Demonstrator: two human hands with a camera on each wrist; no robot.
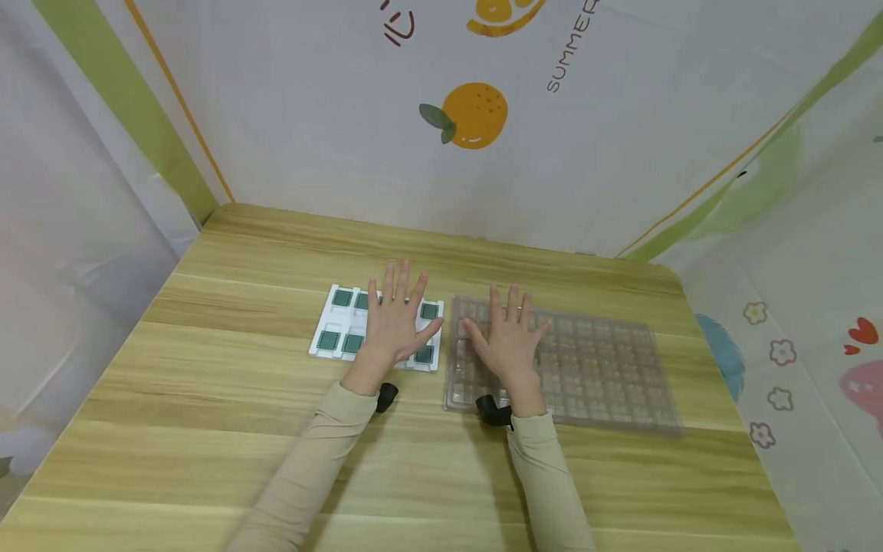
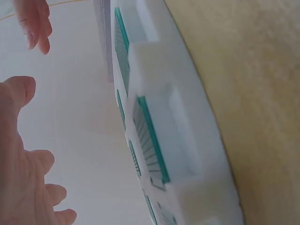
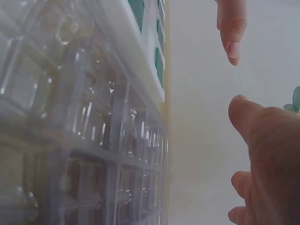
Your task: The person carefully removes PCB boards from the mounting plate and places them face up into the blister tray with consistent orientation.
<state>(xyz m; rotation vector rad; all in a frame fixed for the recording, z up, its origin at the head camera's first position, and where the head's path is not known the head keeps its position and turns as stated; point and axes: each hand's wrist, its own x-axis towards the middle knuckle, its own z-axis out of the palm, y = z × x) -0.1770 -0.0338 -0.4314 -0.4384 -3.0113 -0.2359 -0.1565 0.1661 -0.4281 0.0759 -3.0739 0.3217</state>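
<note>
In the head view my left hand [image 1: 395, 326] is spread over a white tray [image 1: 319, 346] that carries several green square chips [image 1: 328, 340]. The left wrist view shows a gap between that hand [image 2: 23, 154] and the tray [image 2: 154, 65], whose chips sit in recesses. My right hand [image 1: 512, 345], fingers fanned out, hovers above the left part of a clear plastic tray [image 1: 607, 368] divided into many small compartments. From the right wrist, the hand [image 3: 272, 145] is apart from the clear tray [image 3: 93, 154]. Neither hand holds anything. Part of each tray is hidden beneath a hand.
Both trays lie side by side on a wood-grain table [image 1: 207, 429], with a narrow gap between them. A white printed curtain [image 1: 331, 138] hangs behind the table's far edge and along the sides. Black wrist mounts [image 1: 491, 412] show by both wrists.
</note>
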